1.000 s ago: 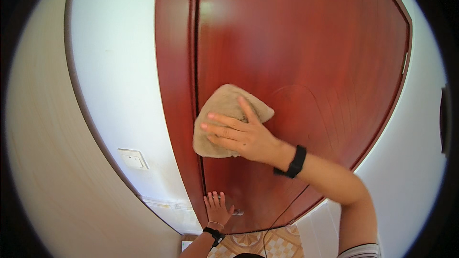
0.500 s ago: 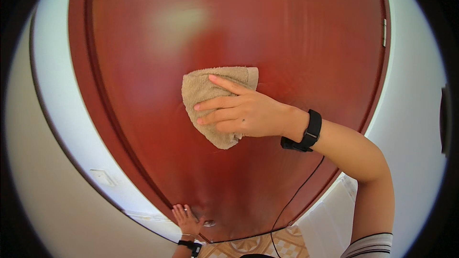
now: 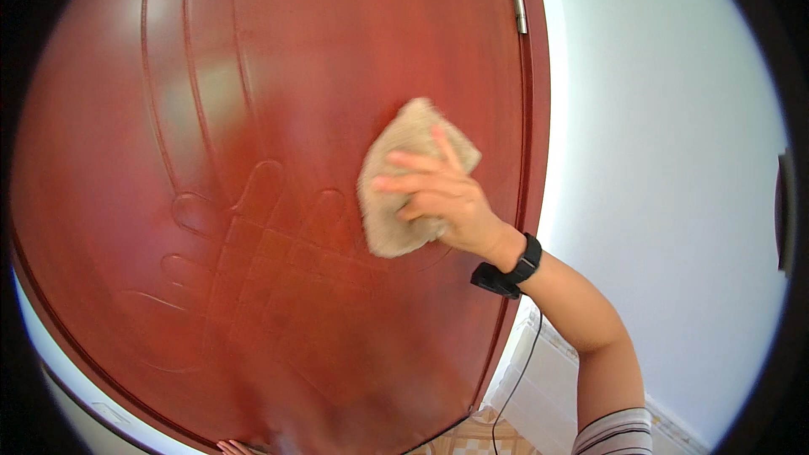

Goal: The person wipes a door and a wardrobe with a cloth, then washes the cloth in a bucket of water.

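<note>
My right hand presses a folded beige towel against the reddish-brown door, fingers spread over the cloth. Both hand and towel look slightly blurred. The towel lies toward the door's hinged right side, beside grooved lines carved in the panel. A black strap circles my right wrist. Down at the lower edge, only the fingers of my left hand show. They are stretched out at the bottom of the door near its left side; the palm is cut off.
A metal hinge sits on the door's right frame, next to a pale wall. From the wrist strap a thin black cable hangs down toward the patterned floor tiles. White baseboard tiles line the wall's foot.
The view has shifted toward the door's right side. My right hand and the towel have moved right across the door, with the towel turned. My left hand has mostly left the picture.
</note>
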### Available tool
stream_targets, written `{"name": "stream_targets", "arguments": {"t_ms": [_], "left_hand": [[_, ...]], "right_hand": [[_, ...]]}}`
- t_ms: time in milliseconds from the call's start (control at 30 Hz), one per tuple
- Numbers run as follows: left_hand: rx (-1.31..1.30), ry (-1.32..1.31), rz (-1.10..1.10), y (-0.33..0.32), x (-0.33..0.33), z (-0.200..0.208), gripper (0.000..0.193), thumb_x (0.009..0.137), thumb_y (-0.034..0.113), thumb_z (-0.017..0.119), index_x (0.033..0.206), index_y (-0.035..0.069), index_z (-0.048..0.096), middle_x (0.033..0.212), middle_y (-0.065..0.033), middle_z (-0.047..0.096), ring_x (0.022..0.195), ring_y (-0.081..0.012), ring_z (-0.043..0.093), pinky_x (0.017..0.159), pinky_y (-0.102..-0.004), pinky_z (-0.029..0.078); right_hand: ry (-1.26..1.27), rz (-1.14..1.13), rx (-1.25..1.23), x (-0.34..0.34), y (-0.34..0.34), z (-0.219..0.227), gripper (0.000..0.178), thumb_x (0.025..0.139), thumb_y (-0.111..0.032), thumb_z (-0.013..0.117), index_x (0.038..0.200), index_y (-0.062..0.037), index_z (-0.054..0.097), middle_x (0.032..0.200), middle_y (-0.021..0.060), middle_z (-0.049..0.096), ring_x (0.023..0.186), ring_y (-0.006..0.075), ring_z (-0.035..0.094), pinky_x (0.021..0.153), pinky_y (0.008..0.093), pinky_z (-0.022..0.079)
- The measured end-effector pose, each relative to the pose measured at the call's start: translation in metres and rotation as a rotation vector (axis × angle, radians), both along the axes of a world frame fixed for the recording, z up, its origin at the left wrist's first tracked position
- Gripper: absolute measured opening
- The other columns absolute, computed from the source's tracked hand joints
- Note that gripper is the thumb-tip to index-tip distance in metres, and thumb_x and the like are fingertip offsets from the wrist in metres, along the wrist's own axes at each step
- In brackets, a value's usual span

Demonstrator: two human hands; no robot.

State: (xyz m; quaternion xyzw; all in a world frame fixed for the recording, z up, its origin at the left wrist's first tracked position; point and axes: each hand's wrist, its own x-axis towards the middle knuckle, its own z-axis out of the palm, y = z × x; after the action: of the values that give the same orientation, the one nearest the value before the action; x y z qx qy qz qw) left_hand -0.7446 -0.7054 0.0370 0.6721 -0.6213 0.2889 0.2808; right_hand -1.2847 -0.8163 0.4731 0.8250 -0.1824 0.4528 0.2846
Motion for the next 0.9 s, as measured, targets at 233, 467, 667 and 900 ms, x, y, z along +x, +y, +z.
{"name": "stream_targets", "arguments": {"t_ms": [233,467,667,900], "left_hand": [[0.046,-0.046,0.084,0.0,-0.036,0.037,0.082,0.085,0.025,0.058,0.142,-0.014,0.014,0.147,-0.0387,0.009,0.139,-0.0514,0.009,0.113,-0.0556,0.012],[0.464,0.349,0.287,0.031,-0.13,0.144,0.106,0.072,0.034,0.072,0.14,-0.019,0.01,0.147,-0.0396,-0.002,0.138,-0.0524,-0.004,0.114,-0.0551,0.002],[0.344,0.173,0.237,0.009,-0.166,0.153,0.105,0.071,0.042,0.072,0.137,-0.019,0.018,0.147,-0.04,0.002,0.138,-0.0541,-0.002,0.114,-0.057,0.003],[0.385,0.179,0.235,0.028,-0.19,0.186,0.102,0.075,0.05,0.064,0.14,-0.016,0.019,0.148,-0.0374,0.002,0.139,-0.0518,-0.003,0.114,-0.0555,0.0]], "right_hand": [[-0.576,-0.129,-0.086,-0.117,-0.036,-0.049,0.03,0.096,-0.025,0.049,0.075,-0.0073,0.063,0.122,0.0096,0.063,0.132,0.0307,0.042,0.114,0.051,0.018],[-1.417,0.027,0.097,-0.113,-0.033,-0.035,0.032,0.086,0.008,0.038,0.112,-0.0024,0.054,0.125,0.0104,0.051,0.113,0.0231,0.047,0.098,0.0322,0.038],[-1.544,-0.091,0.27,-0.087,-0.006,0.026,0.041,0.082,0.011,0.037,0.122,0.0098,0.043,0.116,0.013,0.049,0.094,0.0223,0.047,0.087,0.0287,0.041],[-1.424,-0.217,0.283,0.075,0.037,0.062,0.059,0.08,0.008,0.042,0.137,0.0136,0.027,0.134,0.0326,0.034,0.121,0.0426,0.04,0.105,0.045,0.03]]}}
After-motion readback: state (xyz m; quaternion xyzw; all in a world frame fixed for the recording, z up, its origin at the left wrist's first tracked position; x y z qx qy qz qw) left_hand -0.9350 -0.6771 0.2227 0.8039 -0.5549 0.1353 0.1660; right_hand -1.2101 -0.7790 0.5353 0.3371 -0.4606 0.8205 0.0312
